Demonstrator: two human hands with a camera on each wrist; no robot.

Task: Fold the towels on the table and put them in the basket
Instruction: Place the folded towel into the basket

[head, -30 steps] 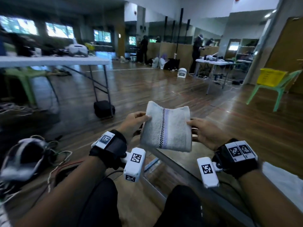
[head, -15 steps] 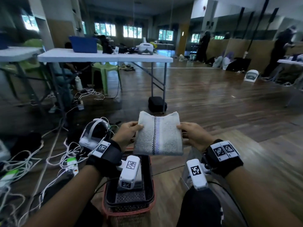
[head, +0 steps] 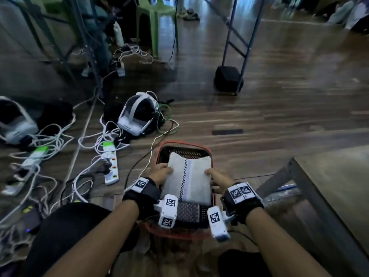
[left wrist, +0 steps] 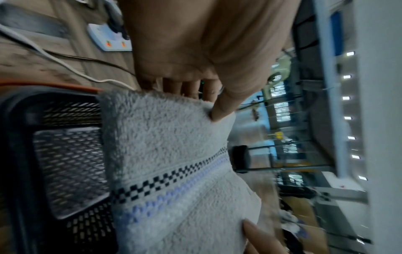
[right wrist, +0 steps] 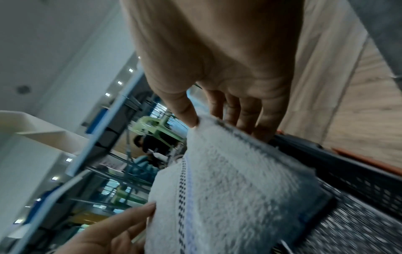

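Folded towel (head: 187, 178), grey-white with a checkered black band and a pale blue stripe, held flat over the open top of the basket (head: 162, 148). Basket is black mesh with a red-orange rim, standing on the wood floor (head: 279, 120) at 6 o'clock in the head view, between the person's knees.

Left hand (head: 159, 172) pinches the towel's left edge, at 9 o'clock of the towel: thumb on top, fingers (left wrist: 185, 87) under the fold. Right hand (head: 217, 177) pinches the right edge at 3 o'clock, thumb on top, fingers (right wrist: 245, 111) curled beneath. Towel spans straight between the two grips, stripe running 12 to 6 down its middle. Its near end sits low against the mesh inside the basket; its far end is tilted up toward the far rim. Cannot tell if the towel touches the basket floor.

Under the near end a dark patterned piece (head: 187, 211) lies in the basket; cannot tell what it is.

Table corner (head: 329, 176) at 3 o'clock of the basket. At 10 o'clock, a white headset (head: 137, 114) on the floor among white cables, with a power strip (head: 110, 164) at 9 o'clock. Black block (head: 227, 79) at a table leg at 12 o'clock. Green plastic chair (head: 153, 15) farther off at 11 o'clock. Wrist views motion-blurred.
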